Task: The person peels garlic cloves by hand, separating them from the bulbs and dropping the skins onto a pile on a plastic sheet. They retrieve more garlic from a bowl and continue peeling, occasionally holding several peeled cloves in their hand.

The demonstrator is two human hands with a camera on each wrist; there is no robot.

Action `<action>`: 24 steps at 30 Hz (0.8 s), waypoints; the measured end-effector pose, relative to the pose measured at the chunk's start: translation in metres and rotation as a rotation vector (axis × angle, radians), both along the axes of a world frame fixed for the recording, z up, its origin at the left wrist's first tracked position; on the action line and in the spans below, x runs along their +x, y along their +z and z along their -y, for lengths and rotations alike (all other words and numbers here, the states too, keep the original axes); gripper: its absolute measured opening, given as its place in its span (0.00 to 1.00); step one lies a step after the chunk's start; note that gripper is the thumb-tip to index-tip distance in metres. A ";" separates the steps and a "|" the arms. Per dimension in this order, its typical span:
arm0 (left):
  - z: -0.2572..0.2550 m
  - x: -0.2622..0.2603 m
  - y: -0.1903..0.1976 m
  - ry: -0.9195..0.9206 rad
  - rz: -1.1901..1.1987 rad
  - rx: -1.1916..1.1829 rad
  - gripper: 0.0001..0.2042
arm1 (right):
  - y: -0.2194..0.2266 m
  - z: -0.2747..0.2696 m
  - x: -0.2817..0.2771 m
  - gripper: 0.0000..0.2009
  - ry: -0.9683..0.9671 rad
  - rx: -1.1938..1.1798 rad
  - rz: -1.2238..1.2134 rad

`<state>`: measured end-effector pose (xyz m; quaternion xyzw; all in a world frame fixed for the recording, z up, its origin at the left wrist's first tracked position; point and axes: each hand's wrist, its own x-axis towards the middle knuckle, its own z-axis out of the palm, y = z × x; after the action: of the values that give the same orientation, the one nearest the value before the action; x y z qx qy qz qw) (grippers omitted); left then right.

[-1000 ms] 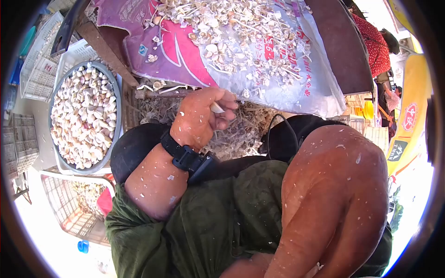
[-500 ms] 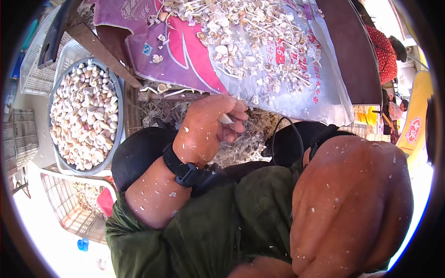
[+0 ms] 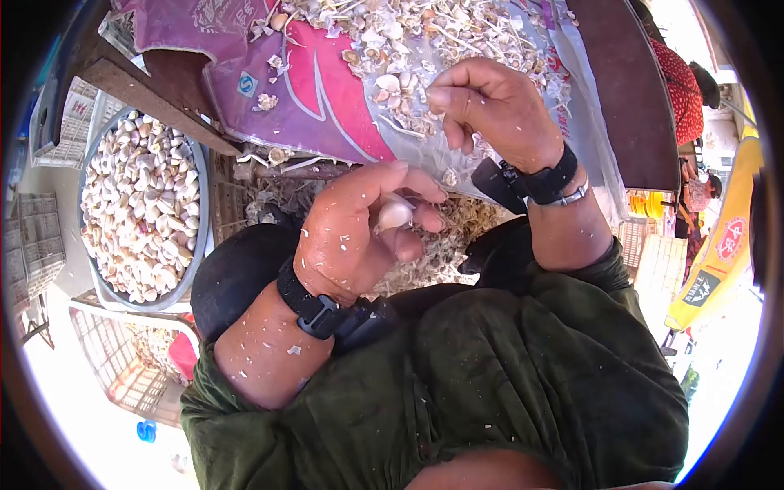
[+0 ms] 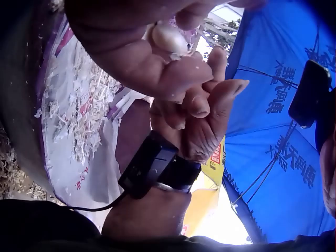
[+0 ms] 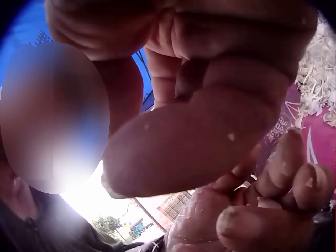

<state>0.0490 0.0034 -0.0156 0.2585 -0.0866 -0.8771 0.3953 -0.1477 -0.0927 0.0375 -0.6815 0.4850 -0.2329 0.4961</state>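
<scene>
A pale garlic clove (image 3: 396,214) lies between the bent fingers and palm of my left hand (image 3: 339,233), below the sheet's near edge. The left wrist view also shows the clove (image 4: 169,38), held among the fingers of the left hand (image 4: 131,50). My right hand (image 3: 506,114) hangs above the littered sheet (image 3: 343,106), up and right of the left one, fingers loosely bent. No object is visible in it. Large bent fingers of the right hand (image 5: 194,131) fill the right wrist view, with the left hand (image 5: 273,210) beyond them.
A round tub (image 3: 202,196) full of garlic cloves (image 3: 143,204) stands at the left, a crate (image 3: 98,351) below it. Garlic scraps (image 3: 400,49) cover part of the sheet. A person in red dotted clothing (image 3: 678,94) is at the upper right.
My right arm, earlier raised large across the right side, has come down, bringing the hand over the sheet. The left hand has turned slightly, showing more of the clove.
</scene>
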 end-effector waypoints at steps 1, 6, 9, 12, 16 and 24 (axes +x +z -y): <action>0.001 -0.001 0.001 0.001 0.002 0.000 0.16 | -0.014 0.018 -0.002 0.13 -0.018 -0.017 -0.077; 0.002 -0.001 -0.005 0.023 0.049 0.007 0.11 | -0.058 0.076 0.006 0.15 0.004 -0.077 -0.402; 0.001 -0.002 -0.009 0.038 0.072 -0.026 0.11 | -0.067 0.095 0.020 0.15 0.160 -0.149 -0.707; 0.001 -0.002 -0.007 0.053 0.098 -0.023 0.10 | -0.072 0.098 0.022 0.09 0.395 -0.556 -0.991; 0.000 0.000 -0.005 0.077 0.125 -0.049 0.11 | -0.042 0.085 0.033 0.11 0.043 0.059 -0.789; 0.002 -0.009 -0.015 0.085 0.158 -0.032 0.10 | -0.075 0.075 -0.017 0.15 -0.084 0.300 -0.096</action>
<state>0.0400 0.0012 -0.0309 0.3242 -0.1204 -0.8349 0.4281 -0.1652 -0.1675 -0.0374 -0.5893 0.5654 -0.1454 0.5584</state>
